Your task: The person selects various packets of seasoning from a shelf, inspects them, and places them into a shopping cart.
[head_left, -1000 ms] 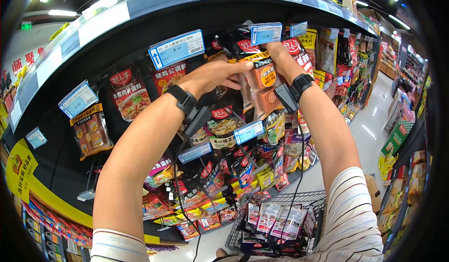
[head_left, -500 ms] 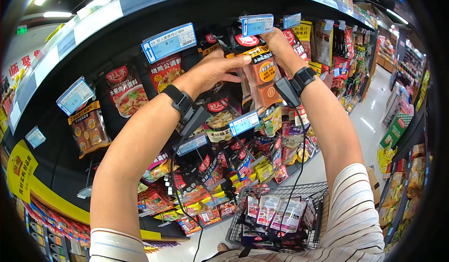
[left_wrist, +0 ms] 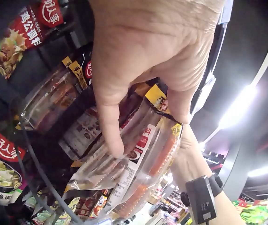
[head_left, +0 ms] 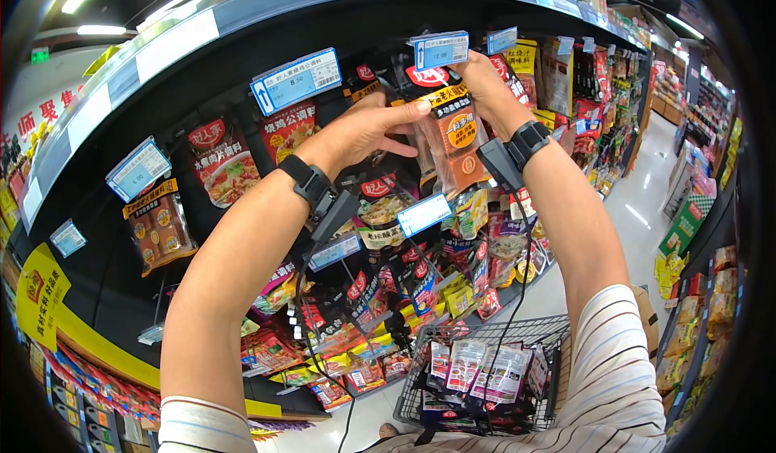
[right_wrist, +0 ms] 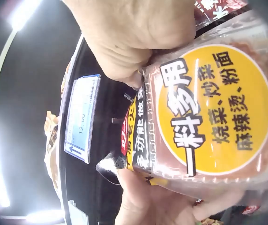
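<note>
A clear hotpot seasoning packet [head_left: 459, 134] with orange-brown blocks and a black-and-yellow header hangs at the rack's front, under a price tag [head_left: 441, 49]. My left hand [head_left: 368, 130] has its thumb on the packet's upper left edge; its fingers reach behind. In the left wrist view, thumb and finger straddle the front packet and similar packets [left_wrist: 99, 173] behind it. My right hand [head_left: 491, 89] holds the packet's top right corner, its fingertips partly hidden behind the header. Close up in the right wrist view, the yellow round label [right_wrist: 216, 110] faces out, with the right hand's fingers [right_wrist: 134, 77] at the header edge.
Other seasoning pouches [head_left: 222, 162] hang to the left, and more fill the hooks below. A wire shopping cart [head_left: 558, 324] holding several dark pouches stands below. Cables [head_left: 517, 283] dangle from both wrists. An aisle [head_left: 638, 186] runs along the right.
The head view has shifted slightly. Both hands stay at the same packet, with little visible change in their hold.
</note>
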A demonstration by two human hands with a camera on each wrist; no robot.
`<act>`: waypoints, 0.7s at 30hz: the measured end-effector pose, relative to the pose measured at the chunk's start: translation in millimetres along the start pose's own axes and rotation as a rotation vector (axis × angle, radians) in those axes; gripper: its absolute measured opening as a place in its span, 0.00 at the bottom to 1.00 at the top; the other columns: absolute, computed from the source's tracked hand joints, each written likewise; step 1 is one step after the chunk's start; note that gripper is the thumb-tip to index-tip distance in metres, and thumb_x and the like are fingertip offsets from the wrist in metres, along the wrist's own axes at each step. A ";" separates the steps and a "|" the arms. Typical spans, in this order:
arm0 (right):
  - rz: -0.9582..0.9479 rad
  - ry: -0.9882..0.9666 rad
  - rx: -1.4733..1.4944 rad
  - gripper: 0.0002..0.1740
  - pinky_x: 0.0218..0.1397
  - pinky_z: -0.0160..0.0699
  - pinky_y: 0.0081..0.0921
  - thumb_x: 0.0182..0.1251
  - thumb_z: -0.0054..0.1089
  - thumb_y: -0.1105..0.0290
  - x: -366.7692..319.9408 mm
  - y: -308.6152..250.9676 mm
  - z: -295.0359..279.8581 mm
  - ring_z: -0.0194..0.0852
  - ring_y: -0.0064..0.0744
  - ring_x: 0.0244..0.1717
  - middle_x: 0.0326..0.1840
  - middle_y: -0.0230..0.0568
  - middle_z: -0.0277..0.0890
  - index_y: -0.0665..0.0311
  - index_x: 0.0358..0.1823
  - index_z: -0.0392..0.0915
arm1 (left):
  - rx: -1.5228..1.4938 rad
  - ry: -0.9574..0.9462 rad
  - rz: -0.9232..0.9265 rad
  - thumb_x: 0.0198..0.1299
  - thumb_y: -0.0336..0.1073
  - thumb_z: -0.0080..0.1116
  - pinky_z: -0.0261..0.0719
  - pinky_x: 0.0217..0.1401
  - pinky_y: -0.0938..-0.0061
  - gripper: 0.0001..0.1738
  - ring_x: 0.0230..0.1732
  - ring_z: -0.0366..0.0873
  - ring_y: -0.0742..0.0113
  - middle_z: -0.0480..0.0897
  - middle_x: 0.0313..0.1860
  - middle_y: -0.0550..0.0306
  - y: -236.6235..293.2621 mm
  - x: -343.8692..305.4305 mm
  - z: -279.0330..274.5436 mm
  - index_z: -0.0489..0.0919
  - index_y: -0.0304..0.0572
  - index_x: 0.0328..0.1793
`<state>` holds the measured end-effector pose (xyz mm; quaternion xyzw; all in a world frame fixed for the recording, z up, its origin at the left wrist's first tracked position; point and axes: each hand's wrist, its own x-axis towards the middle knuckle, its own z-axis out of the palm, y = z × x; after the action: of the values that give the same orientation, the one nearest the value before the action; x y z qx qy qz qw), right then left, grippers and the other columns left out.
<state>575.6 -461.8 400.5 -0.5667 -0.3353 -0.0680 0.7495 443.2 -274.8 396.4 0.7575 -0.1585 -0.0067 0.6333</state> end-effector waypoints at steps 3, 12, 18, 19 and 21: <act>-0.016 0.002 0.027 0.13 0.58 0.72 0.22 0.75 0.59 0.69 -2.1 -3.7 0.3 0.77 0.23 0.51 0.50 0.37 0.85 0.69 0.52 0.84 | 0.000 0.023 0.045 0.60 0.50 0.73 0.83 0.62 0.49 0.48 0.65 0.77 0.50 0.75 0.62 0.39 0.1 -1.0 3.7 0.59 0.20 0.69; -0.035 -0.108 0.134 0.15 0.54 0.77 0.22 0.74 0.58 0.68 -11.6 -5.9 -11.0 0.80 0.21 0.48 0.50 0.37 0.85 0.69 0.54 0.82 | 0.118 0.012 0.145 0.57 0.52 0.75 0.84 0.62 0.57 0.49 0.63 0.78 0.54 0.75 0.63 0.44 4.7 -5.9 14.7 0.62 0.26 0.72; -0.045 -0.085 0.169 0.13 0.50 0.79 0.22 0.74 0.57 0.68 -17.8 -12.5 -10.3 0.81 0.21 0.46 0.48 0.36 0.85 0.68 0.51 0.81 | 0.154 0.017 0.138 0.57 0.55 0.74 0.85 0.60 0.61 0.49 0.64 0.77 0.57 0.75 0.64 0.46 9.1 -10.4 19.0 0.63 0.31 0.74; -0.031 -0.091 0.201 0.13 0.50 0.79 0.22 0.74 0.57 0.68 -19.5 -14.5 -9.8 0.81 0.21 0.46 0.47 0.36 0.84 0.68 0.51 0.81 | 0.158 0.024 0.143 0.57 0.55 0.74 0.85 0.60 0.61 0.49 0.64 0.77 0.57 0.75 0.64 0.46 12.2 -14.6 22.7 0.63 0.32 0.74; -0.029 -0.080 0.210 0.13 0.49 0.79 0.22 0.74 0.56 0.68 -24.7 -17.9 -10.2 0.81 0.21 0.45 0.47 0.35 0.84 0.67 0.52 0.81 | 0.164 0.002 0.139 0.56 0.55 0.75 0.86 0.58 0.63 0.50 0.65 0.76 0.57 0.74 0.65 0.47 13.2 -15.5 24.3 0.62 0.36 0.75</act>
<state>552.4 -484.0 399.2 -0.4823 -0.3784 -0.0207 0.7898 420.3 -296.2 401.4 0.7940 -0.2100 0.0510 0.5681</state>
